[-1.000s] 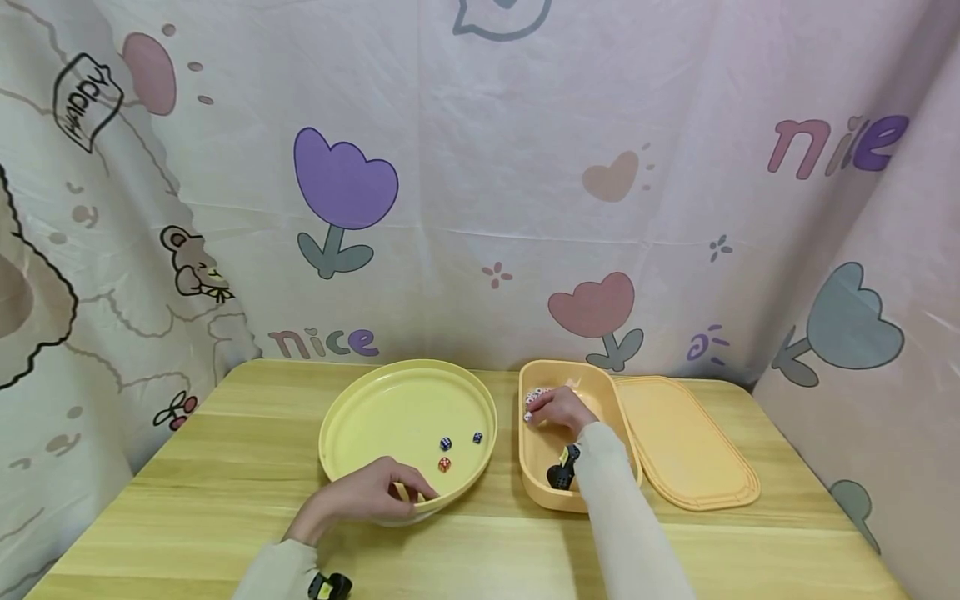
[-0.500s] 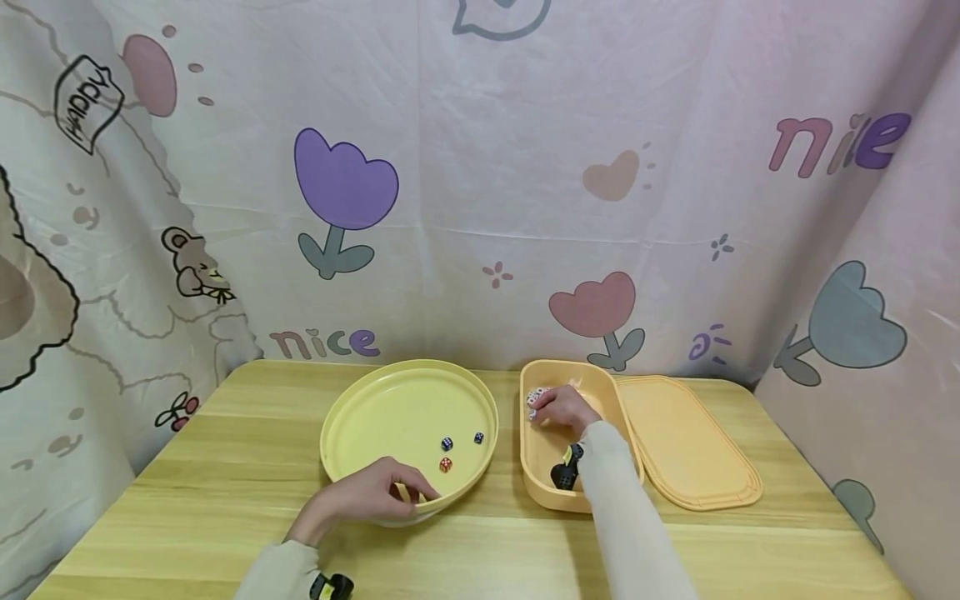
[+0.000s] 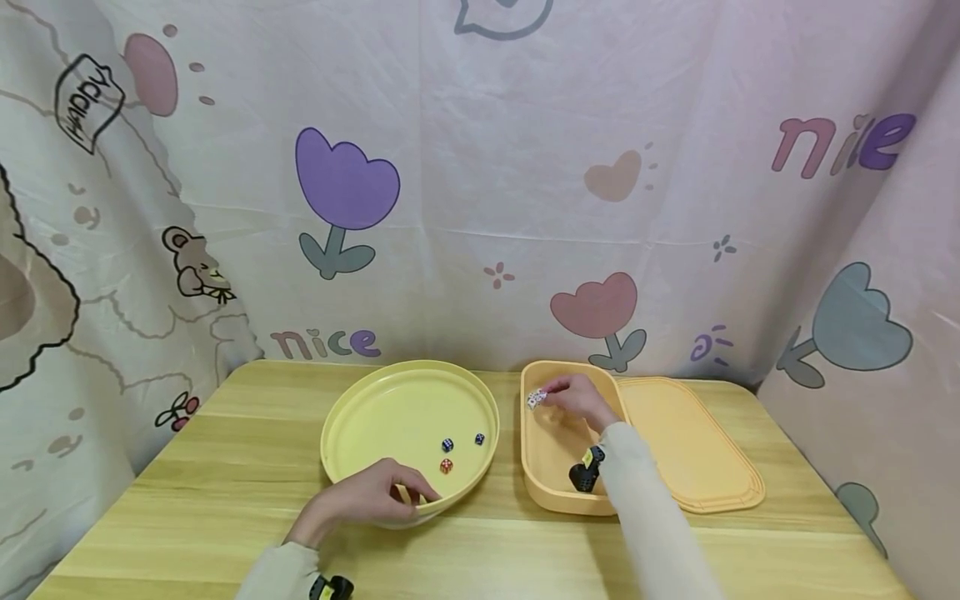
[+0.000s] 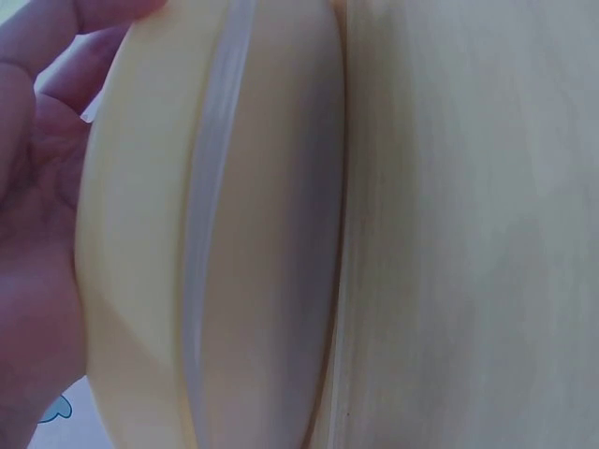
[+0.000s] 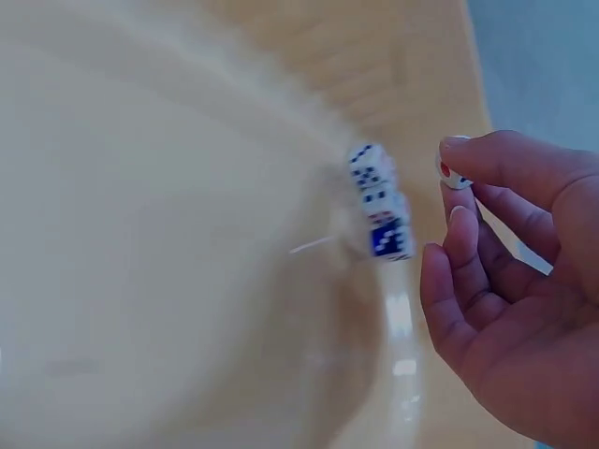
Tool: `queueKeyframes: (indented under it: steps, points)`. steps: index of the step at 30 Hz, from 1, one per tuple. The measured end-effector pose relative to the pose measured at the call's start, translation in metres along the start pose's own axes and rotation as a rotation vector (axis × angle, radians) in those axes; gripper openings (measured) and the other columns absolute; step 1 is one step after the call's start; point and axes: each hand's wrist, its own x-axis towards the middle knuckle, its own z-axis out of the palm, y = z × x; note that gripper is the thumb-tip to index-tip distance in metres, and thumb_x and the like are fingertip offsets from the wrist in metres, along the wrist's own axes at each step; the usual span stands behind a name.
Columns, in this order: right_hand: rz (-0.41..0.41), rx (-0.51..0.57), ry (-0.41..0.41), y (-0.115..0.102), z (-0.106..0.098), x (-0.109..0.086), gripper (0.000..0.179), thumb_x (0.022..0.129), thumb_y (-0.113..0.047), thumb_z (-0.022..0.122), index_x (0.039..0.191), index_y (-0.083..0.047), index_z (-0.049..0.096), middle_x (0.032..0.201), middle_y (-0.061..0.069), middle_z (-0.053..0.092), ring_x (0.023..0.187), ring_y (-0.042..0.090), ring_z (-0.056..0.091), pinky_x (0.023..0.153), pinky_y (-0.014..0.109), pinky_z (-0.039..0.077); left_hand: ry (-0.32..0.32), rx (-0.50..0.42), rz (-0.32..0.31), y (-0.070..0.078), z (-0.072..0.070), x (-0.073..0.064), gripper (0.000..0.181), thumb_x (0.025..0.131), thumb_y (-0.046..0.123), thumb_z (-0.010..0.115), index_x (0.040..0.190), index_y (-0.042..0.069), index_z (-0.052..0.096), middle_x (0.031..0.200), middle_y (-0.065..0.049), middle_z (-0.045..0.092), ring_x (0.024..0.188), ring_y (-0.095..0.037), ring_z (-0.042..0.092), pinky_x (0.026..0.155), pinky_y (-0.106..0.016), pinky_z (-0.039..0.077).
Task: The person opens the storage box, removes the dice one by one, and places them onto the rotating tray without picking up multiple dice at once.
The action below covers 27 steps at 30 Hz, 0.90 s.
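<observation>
My left hand [image 3: 378, 492] grips the near rim of a round yellow tray [image 3: 341, 408], whose side wall [image 4: 140, 215] fills much of the left wrist view. Inside the tray lie two dark blue dice [image 3: 447, 445] and a red die [image 3: 446, 466]. Over the orange rectangular box [image 3: 547, 498], my right hand [image 3: 583, 402] pinches a white die [image 5: 453, 172] between thumb and finger; a red pip shows on it. Close by, several white dice [image 3: 536, 398] sit bunched at the box's left side. A blue-faced die [image 5: 387, 239] is among them in the right wrist view.
An orange lid [image 3: 697, 442] lies flat on the wooden table [image 3: 495, 558], against the box's right side. Behind the table hangs a printed curtain [image 3: 465, 292], which also runs along both sides.
My right hand has drawn back slightly to the right from the dice bunch, raising a white die. The left hand and the tray have stayed in place.
</observation>
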Motion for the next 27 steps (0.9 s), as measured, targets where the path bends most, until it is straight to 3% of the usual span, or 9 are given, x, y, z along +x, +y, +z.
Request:
queueKeyframes:
  steps: [13,22,27]
  points:
    - [-0.061,-0.016,-0.019,-0.037,-0.014,-0.024,0.015,0.080,-0.004,0.070,0.093,0.004,0.068,0.083,0.005,0.064,0.078,0.018,0.058,0.073,0.033,0.049,-0.009,0.008,0.007,0.000,-0.002,0.001,0.028,0.081,-0.001,0.062,0.106,0.006,0.074,0.095,0.004,0.069,0.081,-0.007,0.059,0.070,-0.026,0.053]
    - [-0.209,0.054,-0.021,-0.056,-0.006,-0.056,0.013,0.080,-0.002,0.071,0.091,0.004,0.068,0.080,0.004,0.063,0.075,0.015,0.057,0.069,0.027,0.049,-0.008,0.006,0.013,0.000,-0.002,0.001,0.029,0.081,-0.001,0.062,0.106,0.007,0.074,0.095,0.005,0.069,0.081,-0.006,0.059,0.070,-0.026,0.053]
    - [-0.242,0.053,-0.006,-0.060,0.005,-0.071,0.013,0.079,-0.002,0.072,0.090,0.002,0.067,0.081,0.002,0.061,0.076,0.015,0.055,0.067,0.025,0.048,-0.007,0.011,0.004,0.001,-0.002,0.001,0.029,0.081,-0.001,0.063,0.105,0.007,0.074,0.095,0.005,0.068,0.082,-0.006,0.059,0.070,-0.026,0.053]
